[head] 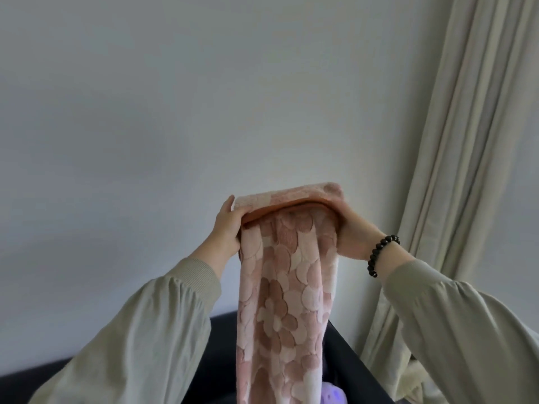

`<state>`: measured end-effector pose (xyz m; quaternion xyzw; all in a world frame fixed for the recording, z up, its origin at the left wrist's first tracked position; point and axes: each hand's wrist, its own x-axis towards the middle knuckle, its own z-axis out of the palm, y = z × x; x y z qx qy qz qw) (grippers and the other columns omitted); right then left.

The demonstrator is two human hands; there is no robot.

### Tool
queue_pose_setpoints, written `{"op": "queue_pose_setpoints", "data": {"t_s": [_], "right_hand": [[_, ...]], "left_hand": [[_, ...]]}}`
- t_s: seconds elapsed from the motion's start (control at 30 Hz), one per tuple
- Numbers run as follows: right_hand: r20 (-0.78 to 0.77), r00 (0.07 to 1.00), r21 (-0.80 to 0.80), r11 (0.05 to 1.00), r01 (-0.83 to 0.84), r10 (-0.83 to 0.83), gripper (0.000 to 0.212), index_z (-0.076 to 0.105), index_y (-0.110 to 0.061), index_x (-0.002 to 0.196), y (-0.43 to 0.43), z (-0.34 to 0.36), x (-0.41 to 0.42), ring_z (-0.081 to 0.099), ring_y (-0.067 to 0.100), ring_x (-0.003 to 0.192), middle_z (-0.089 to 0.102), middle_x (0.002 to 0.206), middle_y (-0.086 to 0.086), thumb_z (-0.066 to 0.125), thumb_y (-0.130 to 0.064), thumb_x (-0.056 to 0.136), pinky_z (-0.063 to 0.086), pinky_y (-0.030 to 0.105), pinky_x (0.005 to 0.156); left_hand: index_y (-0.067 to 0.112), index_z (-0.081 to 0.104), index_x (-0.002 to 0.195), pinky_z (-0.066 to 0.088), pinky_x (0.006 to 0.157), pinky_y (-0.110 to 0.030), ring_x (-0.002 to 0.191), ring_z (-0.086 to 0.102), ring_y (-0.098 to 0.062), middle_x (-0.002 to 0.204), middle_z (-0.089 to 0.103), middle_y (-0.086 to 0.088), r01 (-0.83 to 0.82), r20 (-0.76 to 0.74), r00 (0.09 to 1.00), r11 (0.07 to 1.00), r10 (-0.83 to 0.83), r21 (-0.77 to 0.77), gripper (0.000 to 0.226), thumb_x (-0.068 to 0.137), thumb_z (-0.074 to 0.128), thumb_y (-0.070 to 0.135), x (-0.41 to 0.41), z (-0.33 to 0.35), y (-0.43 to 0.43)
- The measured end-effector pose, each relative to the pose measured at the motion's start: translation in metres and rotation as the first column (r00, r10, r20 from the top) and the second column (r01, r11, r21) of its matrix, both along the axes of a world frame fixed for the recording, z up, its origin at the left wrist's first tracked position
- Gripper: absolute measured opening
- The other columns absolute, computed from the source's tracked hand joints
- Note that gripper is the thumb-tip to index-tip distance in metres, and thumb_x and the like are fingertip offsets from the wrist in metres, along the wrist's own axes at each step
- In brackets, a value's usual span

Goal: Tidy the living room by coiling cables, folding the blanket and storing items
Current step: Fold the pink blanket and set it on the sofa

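A pink blanket with a flower pattern hangs in a long narrow strip in front of me, its top folded over between my raised hands. My left hand grips the left end of the fold, thumb in front and fingers behind. My right hand grips the right end, and its fingers are hidden under the cloth. A black bead bracelet circles my right wrist. The blanket's lower end runs out of the frame at the bottom.
A plain white wall fills most of the view. Cream curtains hang at the right. A dark sofa lies below, with a small purple object beside the blanket's lower part.
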<state>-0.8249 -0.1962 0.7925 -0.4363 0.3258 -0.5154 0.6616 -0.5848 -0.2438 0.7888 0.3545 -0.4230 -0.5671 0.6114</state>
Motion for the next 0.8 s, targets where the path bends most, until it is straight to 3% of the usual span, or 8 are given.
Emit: {"op": "queue_pose_setpoints", "data": {"t_s": [0.07, 0.17, 0.3, 0.43, 0.57, 0.67, 0.73, 0.8], "right_hand": [[-0.128, 0.990, 0.060, 0.997, -0.045, 0.052, 0.037, 0.053, -0.002, 0.129, 0.000, -0.019, -0.002, 0.064, 0.027, 0.108, 0.065, 0.117, 0.016, 0.049, -0.021, 0.097, 0.050, 0.041, 0.094], [-0.203, 0.965, 0.059, 0.981, 0.183, -0.168, 0.029, 0.054, 0.007, 0.118, -0.006, -0.030, -0.013, 0.071, 0.025, 0.078, 0.071, 0.095, 0.017, 0.045, 0.011, 0.091, 0.059, 0.034, 0.065], [-0.210, 0.905, -0.032, 0.927, 0.373, -0.371, 0.036, 0.056, 0.009, 0.117, -0.013, -0.024, -0.019, 0.069, 0.024, 0.069, 0.066, 0.094, 0.019, 0.052, 0.018, 0.083, 0.059, 0.031, 0.064], [-0.182, 0.878, -0.125, 0.896, 0.426, -0.443, 0.035, 0.060, 0.003, 0.111, -0.006, -0.017, -0.016, 0.068, 0.018, 0.061, 0.065, 0.090, 0.017, 0.054, 0.020, 0.081, 0.058, 0.026, 0.055], [-0.176, 0.822, -0.162, 0.839, 0.519, -0.542, 0.026, 0.063, 0.004, 0.102, -0.007, -0.018, -0.012, 0.065, 0.027, 0.075, 0.065, 0.089, 0.016, 0.057, 0.017, 0.080, 0.058, 0.035, 0.075], [-0.151, 0.814, -0.127, 0.827, 0.547, -0.562, 0.017, 0.063, -0.001, 0.091, -0.007, -0.015, -0.007, 0.064, 0.028, 0.078, 0.065, 0.089, 0.016, 0.057, 0.014, 0.084, 0.055, 0.038, 0.083], [-0.136, 0.824, -0.125, 0.835, 0.536, -0.550, 0.016, 0.061, 0.001, 0.096, -0.009, -0.015, -0.004, 0.064, 0.025, 0.075, 0.065, 0.089, 0.016, 0.056, 0.012, 0.086, 0.056, 0.034, 0.078], [-0.169, 0.816, -0.136, 0.833, 0.537, -0.553, 0.024, 0.058, 0.004, 0.108, -0.013, -0.019, -0.004, 0.064, 0.025, 0.077, 0.064, 0.098, 0.019, 0.059, 0.010, 0.086, 0.056, 0.036, 0.079]], "left_hand": [[0.032, 0.041, 0.144, 0.046, 0.102, -0.042, 0.123, 0.053, -0.025, 0.148, 0.040, -0.005, -0.026, 0.123, 0.992, 1.000, 0.027, -0.012, 0.063, 0.091, 0.059, 0.004, 0.000, -0.013, -0.005], [0.035, 0.051, 0.137, 0.040, 0.109, -0.045, 0.135, 0.042, -0.026, 0.154, 0.034, -0.003, -0.047, 0.268, 0.962, 0.997, 0.060, -0.055, 0.058, 0.090, 0.060, 0.002, 0.007, -0.020, -0.004], [0.027, 0.051, 0.138, 0.037, 0.112, -0.041, 0.141, 0.031, -0.024, 0.153, 0.033, -0.008, -0.059, 0.384, 0.917, 0.988, 0.111, -0.145, 0.054, 0.094, 0.052, -0.005, 0.008, -0.007, 0.005], [0.026, 0.062, 0.126, 0.040, 0.110, -0.039, 0.134, 0.042, -0.025, 0.145, 0.044, -0.009, -0.066, 0.414, 0.899, 0.979, 0.142, -0.191, 0.048, 0.093, 0.051, -0.008, 0.010, -0.002, 0.006], [0.029, 0.069, 0.102, 0.047, 0.103, -0.040, 0.119, 0.056, -0.028, 0.128, 0.057, -0.009, -0.158, 0.366, 0.902, 0.964, 0.228, -0.212, 0.033, 0.092, 0.057, 0.000, 0.003, -0.001, 0.012], [0.030, 0.055, 0.119, 0.049, 0.100, -0.043, 0.116, 0.056, -0.027, 0.132, 0.049, -0.010, 0.046, 0.338, 0.941, 0.994, -0.008, -0.103, 0.043, 0.086, 0.070, 0.008, 0.004, 0.002, 0.015], [0.036, 0.038, 0.130, 0.049, 0.096, -0.042, 0.117, 0.053, -0.028, 0.130, 0.044, -0.008, 0.186, 0.522, 0.844, 0.981, -0.126, -0.063, 0.074, 0.077, 0.077, 0.003, 0.009, 0.001, 0.014], [0.038, 0.033, 0.133, 0.051, 0.089, -0.039, 0.111, 0.054, -0.027, 0.123, 0.045, -0.007, 0.199, 0.756, 0.651, 0.975, -0.060, -0.094, 0.086, 0.072, 0.078, -0.003, 0.011, -0.002, 0.016]]}}
